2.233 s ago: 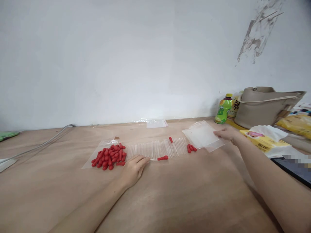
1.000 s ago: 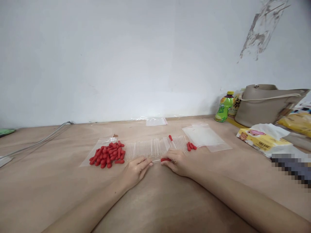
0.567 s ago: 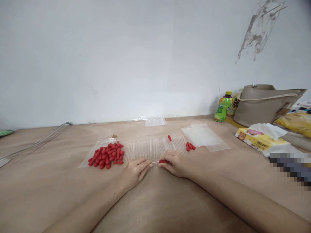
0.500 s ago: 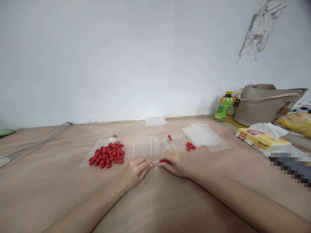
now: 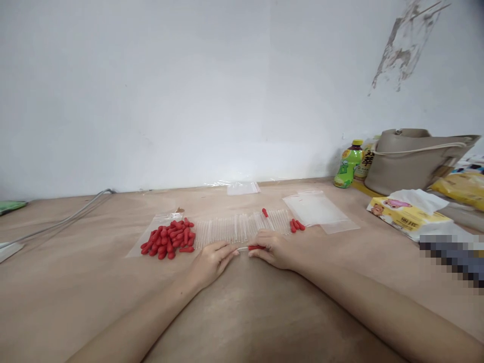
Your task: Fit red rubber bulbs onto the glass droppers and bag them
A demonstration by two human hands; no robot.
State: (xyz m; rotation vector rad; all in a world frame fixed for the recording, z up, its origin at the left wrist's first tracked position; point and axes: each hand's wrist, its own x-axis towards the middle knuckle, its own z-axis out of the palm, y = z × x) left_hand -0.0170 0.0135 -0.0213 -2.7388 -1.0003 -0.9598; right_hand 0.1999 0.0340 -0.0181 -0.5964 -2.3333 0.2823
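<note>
My left hand [image 5: 215,258] pinches a thin clear glass dropper tube [image 5: 242,249]. Facing it, my right hand [image 5: 273,249] is closed on a red rubber dropper bulb [image 5: 255,247], whose open end meets the tube's end; whether the tube reaches inside the bulb I cannot tell. Just beyond my hands lies a row of clear tubes [image 5: 223,229]. One tube there carries a red bulb [image 5: 265,213] at its far end. Left of the row, a heap of red bulbs [image 5: 168,239] rests on a clear plastic bag [image 5: 138,246]. Several more bulbs [image 5: 297,225] lie at the row's right end.
Flat clear bags [image 5: 317,209] lie right of the row, and a small one [image 5: 242,188] by the wall. Farther right stand a green drink bottle [image 5: 347,166], a grey-beige bag [image 5: 404,164] and a yellow tissue pack [image 5: 408,214]. A grey cable [image 5: 75,214] crosses the left side.
My hands keep nearly the same place, still holding the tube and bulb end to end. The whole view has shifted slightly.
</note>
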